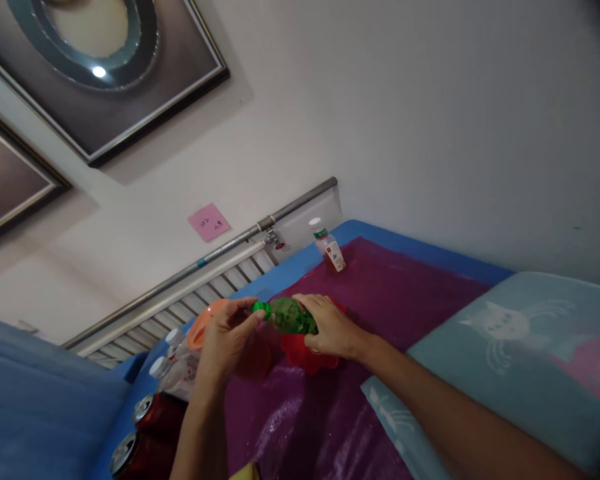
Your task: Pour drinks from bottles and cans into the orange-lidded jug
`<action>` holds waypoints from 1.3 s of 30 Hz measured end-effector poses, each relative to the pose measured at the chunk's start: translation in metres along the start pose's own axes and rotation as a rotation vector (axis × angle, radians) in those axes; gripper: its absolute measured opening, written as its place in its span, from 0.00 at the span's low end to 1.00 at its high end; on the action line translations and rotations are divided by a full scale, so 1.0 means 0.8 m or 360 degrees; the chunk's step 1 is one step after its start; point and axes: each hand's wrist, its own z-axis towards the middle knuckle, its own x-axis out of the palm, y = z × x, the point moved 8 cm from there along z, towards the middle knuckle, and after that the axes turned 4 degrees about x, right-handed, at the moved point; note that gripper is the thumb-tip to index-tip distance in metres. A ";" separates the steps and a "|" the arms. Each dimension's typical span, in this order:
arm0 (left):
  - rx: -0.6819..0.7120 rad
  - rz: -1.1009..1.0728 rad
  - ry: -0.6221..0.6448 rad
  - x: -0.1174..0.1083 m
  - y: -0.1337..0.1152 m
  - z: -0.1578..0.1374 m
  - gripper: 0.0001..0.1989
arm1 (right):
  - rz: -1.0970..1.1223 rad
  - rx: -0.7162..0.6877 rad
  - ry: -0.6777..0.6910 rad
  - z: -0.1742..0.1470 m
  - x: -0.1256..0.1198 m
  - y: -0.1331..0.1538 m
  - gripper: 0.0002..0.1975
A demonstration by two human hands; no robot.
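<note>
A green plastic bottle [291,316] lies tilted sideways in the air, its neck pointing left. My right hand [333,327] is closed around the bottle's base end. At the neck end, my left hand [233,333] pinches the green bottle cap [261,309] between thumb and fingers. Whether the cap is loose or tight on the neck I cannot tell. Below the bottle is a red scalloped dish [313,357], partly hidden by the bottle and my right hand. An orange container [207,319] stands behind my left hand, partly covered.
A clear bottle with a white cap [332,247] stands at the back of the purple cloth [380,293]. Left of my left arm are clear bottles [175,375] and two dark red cans [153,420]. A patterned pale-blue cloth [500,353] covers the right. Behind runs a radiator [220,283].
</note>
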 end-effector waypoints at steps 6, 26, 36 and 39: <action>0.0108 0.0173 0.0127 0.013 -0.016 0.012 0.22 | 0.0030 0.0045 -0.0012 0.001 -0.001 -0.005 0.34; -0.0142 0.0379 0.0091 -0.008 0.153 -0.072 0.32 | -0.0193 0.1049 -0.0950 -0.007 -0.109 -0.171 0.37; -0.0232 0.0234 -0.0029 -0.046 0.213 -0.085 0.29 | -0.0726 0.1246 -0.0352 -0.012 -0.104 -0.145 0.08; -0.0265 0.0174 -0.0005 -0.041 0.219 -0.089 0.28 | -0.0869 0.1332 -0.0077 -0.017 -0.083 -0.155 0.06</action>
